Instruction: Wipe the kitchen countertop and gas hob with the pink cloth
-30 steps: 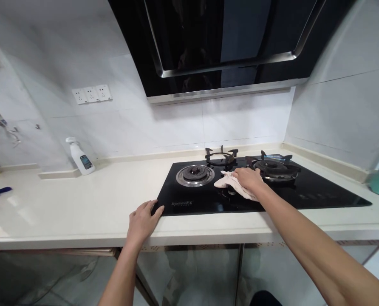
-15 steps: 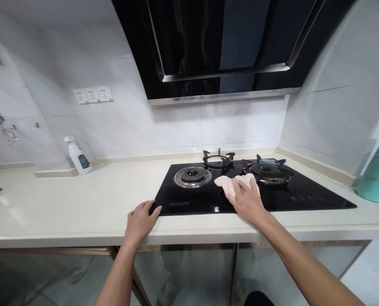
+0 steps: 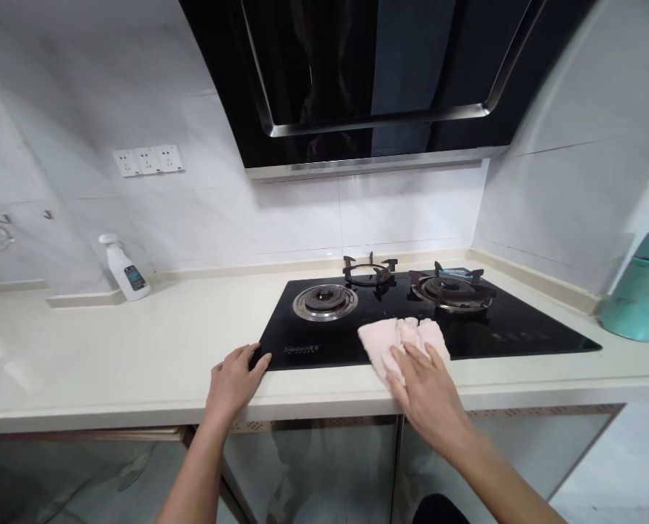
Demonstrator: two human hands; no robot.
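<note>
My right hand (image 3: 428,393) lies over a pale pink cloth (image 3: 382,338), pressing it onto the front edge of a black glass gas hob (image 3: 346,349). The cloth is spread out ahead of my fingers and overlaps both hob and counter. My left hand (image 3: 236,386) rests with fingers apart at the hob's front left corner, thumb touching its edge. The left burner (image 3: 325,300) shows no pan support on it. A black pan support (image 3: 369,271) stands on the hob behind it, and the right burner (image 3: 453,292) has its own support.
A white spray bottle (image 3: 126,271) leans by the wall on the pale counter (image 3: 139,349). A teal container (image 3: 639,295) stands at the right end. Overhead hangs a black range hood (image 3: 351,80). Wall sockets (image 3: 148,160) are at the back left.
My right hand has drawn the cloth toward me, from beside the right burner to the hob's front edge. The cloth is now more spread out. My left hand stays at the corner.
</note>
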